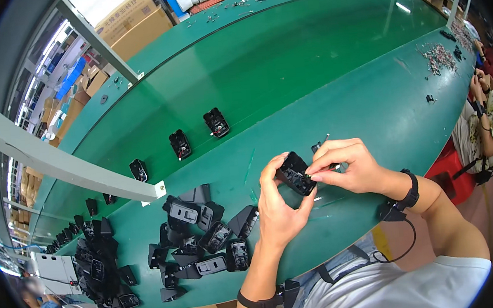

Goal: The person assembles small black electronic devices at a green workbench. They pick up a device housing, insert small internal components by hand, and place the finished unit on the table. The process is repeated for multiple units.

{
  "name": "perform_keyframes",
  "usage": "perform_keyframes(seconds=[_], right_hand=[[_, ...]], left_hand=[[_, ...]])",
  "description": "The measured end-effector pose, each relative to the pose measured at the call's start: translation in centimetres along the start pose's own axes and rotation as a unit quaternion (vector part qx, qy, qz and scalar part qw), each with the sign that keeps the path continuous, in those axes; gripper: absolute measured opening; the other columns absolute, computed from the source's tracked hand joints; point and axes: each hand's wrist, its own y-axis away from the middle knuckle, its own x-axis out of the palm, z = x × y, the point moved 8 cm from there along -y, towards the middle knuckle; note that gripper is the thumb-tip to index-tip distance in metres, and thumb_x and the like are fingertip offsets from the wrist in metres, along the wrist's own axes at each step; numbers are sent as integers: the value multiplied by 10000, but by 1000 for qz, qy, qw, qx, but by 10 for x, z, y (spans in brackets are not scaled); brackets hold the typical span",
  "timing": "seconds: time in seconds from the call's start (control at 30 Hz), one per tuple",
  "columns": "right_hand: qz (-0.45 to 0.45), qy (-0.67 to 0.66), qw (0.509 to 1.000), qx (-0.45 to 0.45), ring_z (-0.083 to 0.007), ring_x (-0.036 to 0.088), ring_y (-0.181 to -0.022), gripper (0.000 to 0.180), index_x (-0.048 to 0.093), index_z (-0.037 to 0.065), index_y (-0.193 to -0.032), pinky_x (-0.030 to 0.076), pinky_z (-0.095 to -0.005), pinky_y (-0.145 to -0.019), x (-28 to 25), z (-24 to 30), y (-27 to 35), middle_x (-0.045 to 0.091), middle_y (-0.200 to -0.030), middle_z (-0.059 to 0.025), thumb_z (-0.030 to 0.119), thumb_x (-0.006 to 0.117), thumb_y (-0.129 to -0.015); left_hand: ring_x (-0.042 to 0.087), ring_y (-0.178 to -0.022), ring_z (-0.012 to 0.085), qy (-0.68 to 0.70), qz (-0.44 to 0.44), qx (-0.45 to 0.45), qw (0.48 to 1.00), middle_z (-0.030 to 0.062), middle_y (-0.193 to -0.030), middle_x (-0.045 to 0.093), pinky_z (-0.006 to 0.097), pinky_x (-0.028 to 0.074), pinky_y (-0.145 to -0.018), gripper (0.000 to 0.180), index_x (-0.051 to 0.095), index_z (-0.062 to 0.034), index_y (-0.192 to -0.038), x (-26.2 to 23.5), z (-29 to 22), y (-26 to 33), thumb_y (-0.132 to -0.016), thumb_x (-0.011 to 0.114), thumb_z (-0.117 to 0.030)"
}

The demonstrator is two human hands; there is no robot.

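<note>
Left hand (277, 207) over green table (334, 87) — conveyor belt (262, 64), cardboard boxes (129, 20)

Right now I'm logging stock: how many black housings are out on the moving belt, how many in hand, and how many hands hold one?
Housings on belt: 3
Housing in hand: 1
Hands holding it, left hand and right hand: 2
Total housings: 4

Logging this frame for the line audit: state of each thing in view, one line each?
black housing: held up off the table, open side facing the person
left hand: gripping the housing from below
right hand: fingertips pinched at the housing's edge
three housings on the belt: spaced apart, open side up
pile of black housings: loose, jumbled, on the table's near edge
small parts heap: scattered, far right
</note>
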Motion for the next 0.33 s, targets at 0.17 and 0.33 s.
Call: perform_keyframes(seconds=[0.17, 0.33], right_hand=[[-6, 48, 994, -98, -161, 682, -806, 168, 764, 53, -948, 559, -301, -678, 7, 16, 2, 715, -915, -63, 24, 778, -783], [-16, 91, 984, -154, -219, 690, -848, 285, 761, 134, -1038, 566, -289, -763, 6, 13, 9, 684, -1175, -119, 27, 786, -775]], left_hand=[[603, -1170, 288, 20, 12, -9, 1000, 201, -1293, 555, 379, 531, -917, 830, 357, -7, -1375, -1, 1, 0, -704, 845, -27], [599, -1184, 279, 85, 55, -63, 993, 188, -1300, 557, 355, 528, -927, 857, 342, -19, -1408, 1, 8, 1, -711, 841, -25]])
